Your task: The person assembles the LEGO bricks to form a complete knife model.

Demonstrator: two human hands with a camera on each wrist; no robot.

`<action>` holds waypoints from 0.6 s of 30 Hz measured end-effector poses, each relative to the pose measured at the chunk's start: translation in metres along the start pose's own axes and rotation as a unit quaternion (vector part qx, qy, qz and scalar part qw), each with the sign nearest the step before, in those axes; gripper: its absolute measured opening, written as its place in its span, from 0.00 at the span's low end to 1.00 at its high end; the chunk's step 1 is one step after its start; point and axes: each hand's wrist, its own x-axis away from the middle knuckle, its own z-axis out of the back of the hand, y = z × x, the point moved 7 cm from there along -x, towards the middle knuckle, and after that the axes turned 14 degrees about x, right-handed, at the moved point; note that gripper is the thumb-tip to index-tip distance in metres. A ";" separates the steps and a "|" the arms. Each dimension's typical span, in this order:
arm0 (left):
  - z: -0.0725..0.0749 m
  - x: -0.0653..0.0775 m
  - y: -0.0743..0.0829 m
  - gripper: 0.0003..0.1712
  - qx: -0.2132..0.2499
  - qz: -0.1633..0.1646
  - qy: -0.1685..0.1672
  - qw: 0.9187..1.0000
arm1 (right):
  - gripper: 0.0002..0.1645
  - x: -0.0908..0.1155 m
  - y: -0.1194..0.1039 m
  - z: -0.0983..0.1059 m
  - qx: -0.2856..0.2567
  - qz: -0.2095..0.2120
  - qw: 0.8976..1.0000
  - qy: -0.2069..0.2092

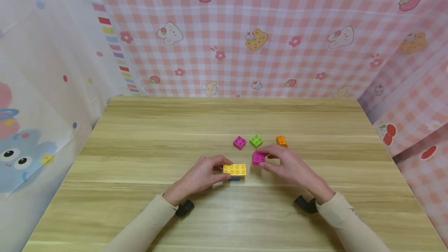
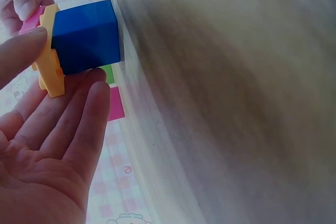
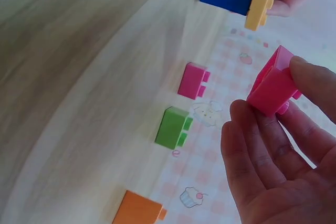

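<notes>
Between thumb and fingers my left hand [image 1: 201, 174] pinches a flat yellow toy brick [image 1: 235, 170] with two rows of studs. Under the yellow piece sits a taller blue brick [image 2: 86, 36], which shows as a thin edge in the head view. My right hand [image 1: 292, 166] pinches a pink square brick [image 3: 275, 83] by its sides, raised off the table and tilted, its hollow underside partly showing in the right wrist view. The pink piece is just right of the yellow one, with a gap between them.
Behind the hands, a second pink brick [image 1: 239, 142] and a green brick [image 1: 256, 141] lie side by side on the wooden table [image 1: 147, 127]. An orange brick [image 1: 281, 140] lies farther right, close behind my right hand. A checked cloth [image 1: 224, 65] hangs along the back edge.
</notes>
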 end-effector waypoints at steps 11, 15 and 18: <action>0.001 0.000 0.001 0.17 0.006 -0.012 0.001 1.000 | 0.23 -0.003 -0.015 -0.003 -0.015 0.010 1.000 -0.002; 0.001 0.000 0.001 0.17 0.006 -0.014 -0.001 1.000 | 0.22 -0.005 -0.022 -0.005 -0.015 0.022 1.000 -0.003; 0.001 0.000 0.002 0.17 0.006 -0.015 -0.002 1.000 | 0.22 -0.007 -0.025 -0.007 -0.021 0.030 0.999 -0.005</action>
